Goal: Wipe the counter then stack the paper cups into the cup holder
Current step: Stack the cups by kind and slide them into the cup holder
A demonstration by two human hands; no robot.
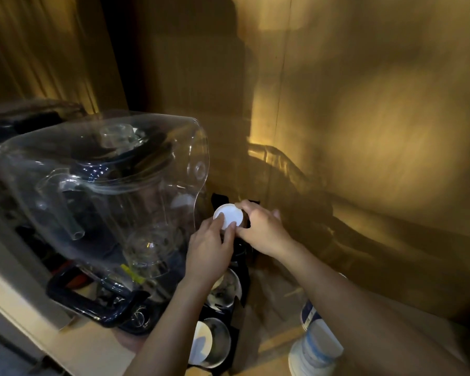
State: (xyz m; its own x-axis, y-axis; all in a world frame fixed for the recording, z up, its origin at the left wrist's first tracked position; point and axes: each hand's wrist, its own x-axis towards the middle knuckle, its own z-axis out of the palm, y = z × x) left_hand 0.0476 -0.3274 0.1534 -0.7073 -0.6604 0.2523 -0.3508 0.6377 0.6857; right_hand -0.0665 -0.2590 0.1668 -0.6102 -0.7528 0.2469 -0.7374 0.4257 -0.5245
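A paper cup [228,216] with its white round bottom facing me sits at the far slot of the black cup holder [243,275]. My left hand [210,248] has its fingertips on the cup's white end. My right hand [261,229] grips the same cup from the right side. Nearer slots of the holder contain more cups: one with its open mouth showing [227,290] and another [210,341] at the bottom. A stack of white and blue paper cups [314,346] lies on the counter at the lower right.
A large clear plastic blender cover [106,196] over a dark machine stands just left of the holder. The wooden counter [280,340] runs along a dim, yellow-lit wall [364,131]. The counter's front edge [25,305] is at the lower left.
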